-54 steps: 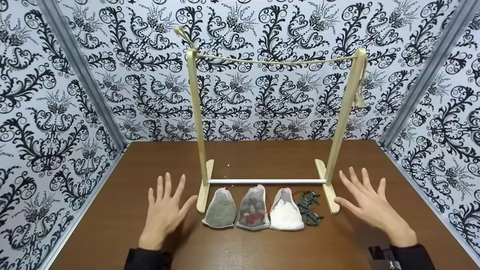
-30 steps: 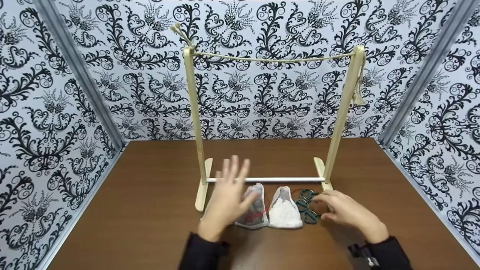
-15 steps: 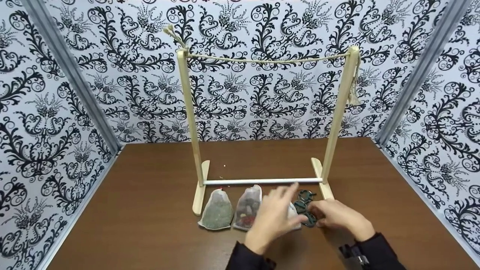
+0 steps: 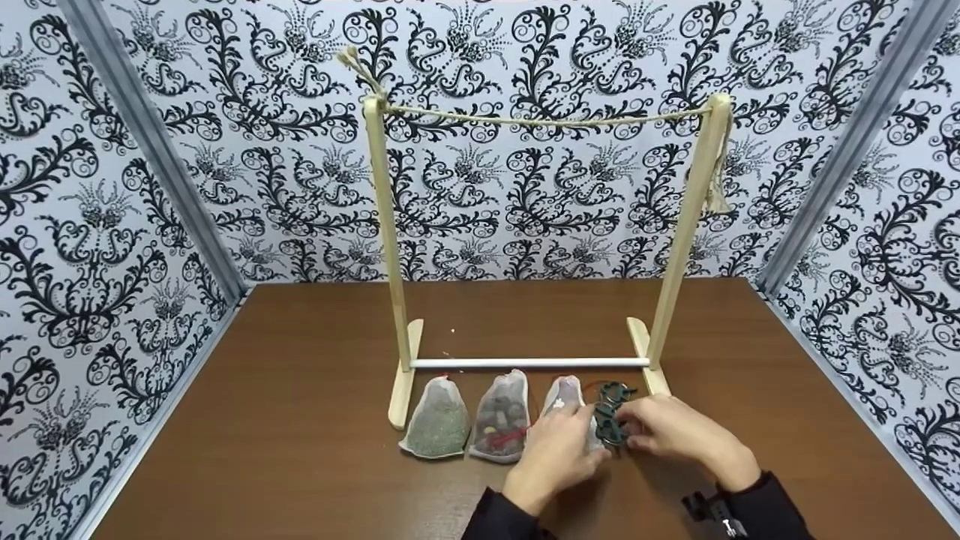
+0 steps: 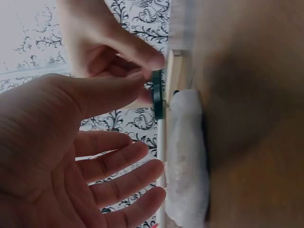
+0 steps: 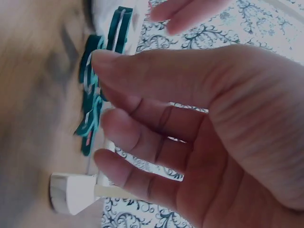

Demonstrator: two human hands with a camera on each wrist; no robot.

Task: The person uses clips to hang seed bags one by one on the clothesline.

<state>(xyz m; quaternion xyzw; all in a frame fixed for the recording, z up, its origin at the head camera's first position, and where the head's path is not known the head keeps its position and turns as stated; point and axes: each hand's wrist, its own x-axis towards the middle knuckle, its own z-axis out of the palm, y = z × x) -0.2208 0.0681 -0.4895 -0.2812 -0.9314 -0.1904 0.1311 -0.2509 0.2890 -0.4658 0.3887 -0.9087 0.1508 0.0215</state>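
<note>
Presently, the green clips (image 4: 604,412) lie in a front-to-back row at the left of my right hand (image 4: 679,431), the nearer; whether it pinches one, I cannot tell. My left hand (image 4: 555,450), fingers apart, screens part of the white bag (image 4: 565,393).

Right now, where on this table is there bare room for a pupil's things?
Bare table lies left of the rack's left foot, behind the right half of the white rod, and right of the right hand. Crowded: before the rod, where three mesh bags, green clips and the left hand cluster beside the right hand.
</note>
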